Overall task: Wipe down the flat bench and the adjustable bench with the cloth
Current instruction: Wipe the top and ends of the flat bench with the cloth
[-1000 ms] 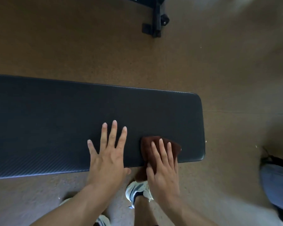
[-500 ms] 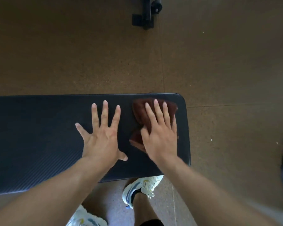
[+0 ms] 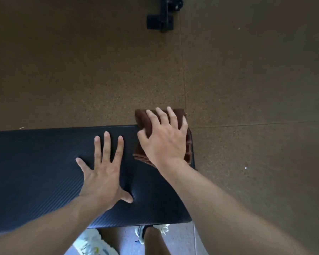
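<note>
The flat bench (image 3: 35, 172) is a long black ribbed pad running from the left edge to just right of centre. A brown folded cloth (image 3: 145, 119) lies on its far right corner and overhangs the far edge. My right hand (image 3: 164, 138) presses flat on the cloth, fingers spread over it. My left hand (image 3: 103, 170) rests palm down on the bare pad to the left of the cloth, fingers apart, holding nothing. The adjustable bench is not in view apart from a black frame foot.
A black metal frame foot with a wheel (image 3: 163, 17) stands on the brown cork-like floor (image 3: 247, 89) at the top centre. My white shoes (image 3: 94, 242) show below the pad's near edge.
My right hand has pushed the cloth from the pad's near edge across to its far right corner, where it now overhangs. My left hand has stayed flat on the pad.
</note>
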Motion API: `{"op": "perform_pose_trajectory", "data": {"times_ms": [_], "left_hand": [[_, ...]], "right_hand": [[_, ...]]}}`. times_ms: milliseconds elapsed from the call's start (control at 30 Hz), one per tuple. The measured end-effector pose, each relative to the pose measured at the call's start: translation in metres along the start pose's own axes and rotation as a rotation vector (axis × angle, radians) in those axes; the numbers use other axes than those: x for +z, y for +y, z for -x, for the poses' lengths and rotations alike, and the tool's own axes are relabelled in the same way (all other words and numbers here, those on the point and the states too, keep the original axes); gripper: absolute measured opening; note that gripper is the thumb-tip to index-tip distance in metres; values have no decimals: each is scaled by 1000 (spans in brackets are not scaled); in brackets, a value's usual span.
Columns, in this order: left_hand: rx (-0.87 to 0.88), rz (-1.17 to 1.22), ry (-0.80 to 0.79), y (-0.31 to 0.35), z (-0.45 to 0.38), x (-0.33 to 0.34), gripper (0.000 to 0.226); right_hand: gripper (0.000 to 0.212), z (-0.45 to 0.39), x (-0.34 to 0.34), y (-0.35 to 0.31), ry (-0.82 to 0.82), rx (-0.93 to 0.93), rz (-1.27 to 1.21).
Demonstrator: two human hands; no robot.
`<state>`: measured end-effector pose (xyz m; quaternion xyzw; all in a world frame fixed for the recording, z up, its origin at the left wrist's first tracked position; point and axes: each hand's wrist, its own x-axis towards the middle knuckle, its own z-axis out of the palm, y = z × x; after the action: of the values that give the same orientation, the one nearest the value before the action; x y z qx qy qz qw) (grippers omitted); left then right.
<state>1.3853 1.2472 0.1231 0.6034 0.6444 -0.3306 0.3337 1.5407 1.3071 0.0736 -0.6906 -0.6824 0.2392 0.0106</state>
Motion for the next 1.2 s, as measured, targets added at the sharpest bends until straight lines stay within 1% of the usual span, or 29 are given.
{"op": "perform_pose_trajectory", "data": {"times_ms": [33,100,133,167,200,233,267,333,400,467,600,700,733,800,867,900,1000,1133,1200], "left_hand": [[2,1,8,0,0,0,173],[0,-10,10,1,0,0,173],[-3,-12,7,1,1,0,173],[-3,-15,6,0,1,1,173],[-5,-17,8,0,1,2,174],[-8,-18,9,0,1,3,174],[-13,-16,12,0,1,3,175],[-18,-29,23,1,-1,2,174],[-18,-45,15,3,-2,1,173],[-16,-38,16,4,-1,1,173],[0,-18,62,-1,-3,7,177],[3,-27,51,1,-3,7,173],[4,-28,51,1,-3,8,172],[14,-25,63,1,-5,7,171],[17,-7,58,0,-5,7,171],[18,-6,60,0,-4,8,172],[30,-13,96,-1,-5,11,173],[48,-7,138,-3,-4,14,174],[73,13,155,-5,-5,16,174]], "right_hand": [[63,-6,-3,3,6,-32,4],[60,9,-4,19,95,-42,-28],[60,30,-2,30,160,2,-80],[62,60,7,43,208,93,-179],[65,95,18,54,213,216,-319],[71,131,29,61,173,348,-462],[77,164,39,64,124,434,-553],[82,204,50,63,72,508,-621],[83,199,46,62,90,580,-674],[75,168,35,61,119,635,-647],[69,112,9,60,126,539,-610],[66,79,-5,60,125,474,-565],[64,62,-11,57,149,425,-521],[58,23,-18,48,176,259,-356],[53,-7,-20,41,141,113,-155],[51,-14,-19,40,126,70,-92],[53,-3,-12,45,143,16,-45],[57,61,6,60,240,-58,-86],[59,100,19,64,245,-21,-99]]}}
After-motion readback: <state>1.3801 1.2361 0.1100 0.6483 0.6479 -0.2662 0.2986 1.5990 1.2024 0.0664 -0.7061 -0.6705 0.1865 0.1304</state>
